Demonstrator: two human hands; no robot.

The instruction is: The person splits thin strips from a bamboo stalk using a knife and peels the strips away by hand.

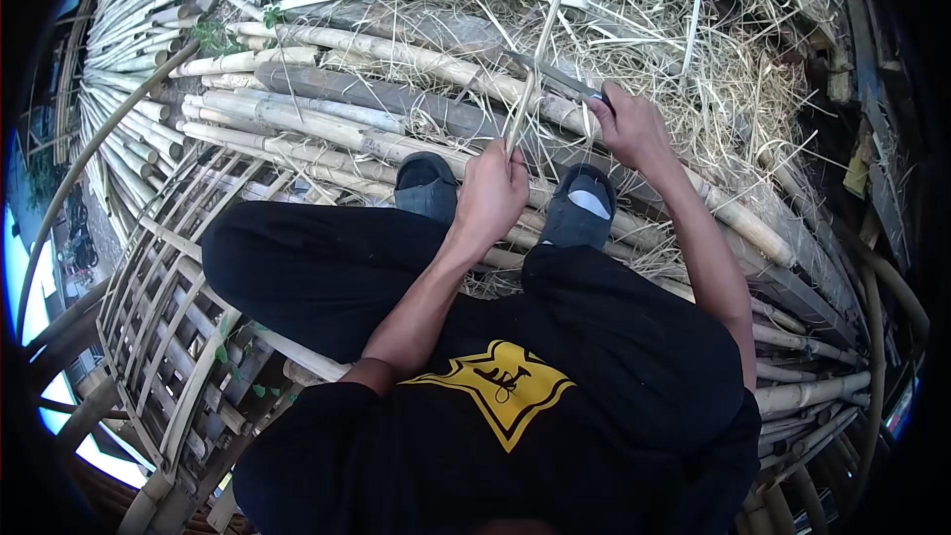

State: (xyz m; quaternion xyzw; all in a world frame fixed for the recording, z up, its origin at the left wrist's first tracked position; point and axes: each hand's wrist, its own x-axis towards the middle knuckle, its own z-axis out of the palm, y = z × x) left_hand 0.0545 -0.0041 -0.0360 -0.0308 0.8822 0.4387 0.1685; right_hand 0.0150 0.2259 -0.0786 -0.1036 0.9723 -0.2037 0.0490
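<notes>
My left hand (495,188) is closed around the lower end of a thin bamboo strip (543,40), which runs up and away from me. In my right hand (632,127) is a knife with a dark handle; the fingers are wrapped round it. The knife's blade (560,76) points up and to the left and lies across the strip, seemingly touching it. Below the hands are my feet in dark slippers (578,208), resting on bamboo poles.
Bamboo poles (367,144) lie side by side under and before me. Pale shavings (733,109) are heaped at the upper right. A woven bamboo lattice (173,307) stands at the left. A long curved pole (94,154) arcs along the left side.
</notes>
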